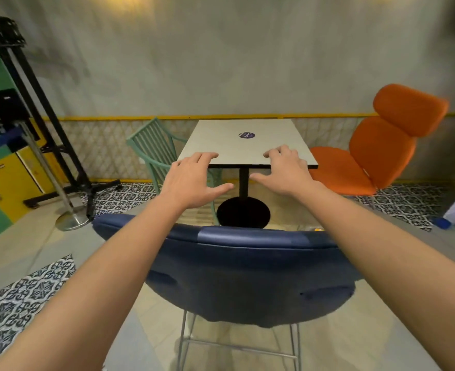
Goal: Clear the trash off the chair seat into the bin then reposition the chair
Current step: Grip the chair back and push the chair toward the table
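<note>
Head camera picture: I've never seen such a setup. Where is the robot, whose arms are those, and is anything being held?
There is no robot here. A person wears a wide-angle camera on the head, so you look down along their own arms. The left hand and right hand reach forward over the back of a blue chair, fingers relaxed, holding nothing. Beyond stands a pale table with a round purple sticker on it, a green chair to its left and an orange chair to its right. The blue chair's back hides its seat.

Head-worn camera looks forward and down, close over the blue chair [247,277].
</note>
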Available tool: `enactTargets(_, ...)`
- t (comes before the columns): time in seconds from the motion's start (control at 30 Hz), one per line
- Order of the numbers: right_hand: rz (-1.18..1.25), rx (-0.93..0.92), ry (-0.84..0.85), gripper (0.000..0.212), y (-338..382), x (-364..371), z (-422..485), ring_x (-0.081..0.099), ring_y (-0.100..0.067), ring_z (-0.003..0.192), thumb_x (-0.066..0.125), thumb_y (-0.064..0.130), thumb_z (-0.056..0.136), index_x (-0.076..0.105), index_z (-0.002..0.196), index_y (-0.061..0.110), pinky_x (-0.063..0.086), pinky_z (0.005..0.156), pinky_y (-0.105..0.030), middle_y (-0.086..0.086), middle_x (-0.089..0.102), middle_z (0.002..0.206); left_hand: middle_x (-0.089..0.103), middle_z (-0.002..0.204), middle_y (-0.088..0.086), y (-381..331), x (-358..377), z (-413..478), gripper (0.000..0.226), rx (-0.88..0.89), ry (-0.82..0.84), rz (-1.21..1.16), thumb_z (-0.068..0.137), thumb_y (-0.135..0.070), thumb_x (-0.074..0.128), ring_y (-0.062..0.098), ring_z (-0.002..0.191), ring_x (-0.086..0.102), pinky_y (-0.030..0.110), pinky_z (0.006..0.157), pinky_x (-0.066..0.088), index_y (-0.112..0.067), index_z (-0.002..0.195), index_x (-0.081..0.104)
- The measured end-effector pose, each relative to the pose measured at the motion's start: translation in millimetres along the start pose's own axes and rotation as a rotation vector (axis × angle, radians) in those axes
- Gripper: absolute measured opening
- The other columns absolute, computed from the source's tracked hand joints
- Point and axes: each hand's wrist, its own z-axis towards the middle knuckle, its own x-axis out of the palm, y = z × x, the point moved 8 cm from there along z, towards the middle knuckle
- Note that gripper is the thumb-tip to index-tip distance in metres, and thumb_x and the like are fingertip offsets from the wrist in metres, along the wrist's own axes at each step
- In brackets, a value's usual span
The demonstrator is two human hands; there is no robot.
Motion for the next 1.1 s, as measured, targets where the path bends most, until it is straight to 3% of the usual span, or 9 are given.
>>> enactTargets(0.37, -0.13, 0.045, 0.037, 0.065, 13.4, 18.7, -87.0, 0.04, -0.028, 0.127, 0.047, 0.066, 0.083, 0.052, 0.127, 0.019, 0.033, 0.103, -0.048, -0.008, 0.046, 0.134, 0.054, 0.133, -0.001, -13.4, 11.8, -73.0, 0.068, 0.103, 0.042, -0.016, 0.081, -0.069, 0.045, 0.021, 0.121, 0.05, 0.039, 0.097, 0.04, -0.026, 0.133, 0.043)
enactTargets(0.57, -0.082, 0.04, 0.056, 0.068, 21.7, 27.9, -111.6, 0.05, -0.025, 0.116, 0.036, 0.075, 0.081, 0.063, 0.112, 0.02, 0.04, 0.094, -0.044, -0.004, 0.057, 0.123, 0.066, 0.112, -0.004, -19.9, 15.6, -91.5, 0.058, 0.094, 0.002, -0.059, 0.085, -0.069, 0.038, 0.018, 0.104, 0.06, 0.033, 0.077, 0.048, -0.025, 0.117, 0.057)
enactTargets(0.67, -0.106, 0.007, 0.086, 0.067, 29.6, 36.3, -118.0, 0.054, -0.025, 0.109, 0.027, 0.072, 0.085, 0.065, 0.104, 0.02, 0.038, 0.092, -0.045, -0.004, 0.06, 0.114, 0.068, 0.093, -0.001, -21.8, 20.3, -98.8, 0.051, 0.103, 0.01, -0.008, 0.091, -0.062, 0.032, 0.021, 0.087, 0.062, 0.03, 0.063, 0.039, -0.021, 0.098, 0.061)
enactTargets(0.77, -0.18, -0.048, 0.033, 0.063, 39.5, 41.3, -121.7, 0.059, -0.026, 0.094, 0.021, 0.063, 0.092, 0.064, 0.09, 0.017, 0.036, 0.081, -0.04, -0.004, 0.063, 0.093, 0.065, 0.078, 0.002, -25.5, 23.1, -102.5, 0.048, 0.149, -0.028, 0.058, 0.096, -0.054, 0.027, 0.023, 0.073, 0.059, 0.03, 0.058, 0.03, -0.02, 0.075, 0.053)
enactTargets(0.9, -0.187, -0.038, -0.066, 0.063, 41.3, 38.7, -122.6, 0.061, -0.026, 0.073, 0.024, 0.057, 0.093, 0.066, 0.074, 0.013, 0.043, 0.064, -0.032, -0.004, 0.062, 0.071, 0.06, 0.062, -0.001, -23.3, 23.6, -101.4, 0.056, 0.148, -0.099, 0.116, 0.091, -0.055, 0.014, 0.022, 0.057, 0.055, 0.027, 0.046, 0.016, -0.02, 0.065, 0.049)
enactTargets(1.0, -0.198, -0.052, -0.115, 0.061, 42.1, 36.8, -121.8, 0.059, -0.024, 0.066, 0.027, 0.054, 0.093, 0.064, 0.068, 0.012, 0.046, 0.06, -0.031, -0.004, 0.062, 0.066, 0.054, 0.053, -0.002, -22.9, 20.1, -101.3, 0.053, 0.146, -0.17, 0.111, 0.088, -0.052, 0.015, 0.02, 0.048, 0.044, 0.024, 0.045, 0.009, -0.021, 0.059, 0.045)
enactTargets(1.1, -0.208, -0.058, -0.151, 0.055, 41.0, 35.3, -118.6, 0.055, -0.023, 0.063, 0.03, 0.051, 0.093, 0.06, 0.067, 0.013, 0.04, 0.055, -0.028, -0.003, 0.057, 0.063, 0.05, 0.049, -0.003, -22.5, 18.8, -97.3, 0.052, 0.128, -0.212, 0.126, 0.088, -0.05, 0.017, 0.018, 0.045, 0.039, 0.022, 0.045, 0.008, -0.02, 0.056, 0.045)
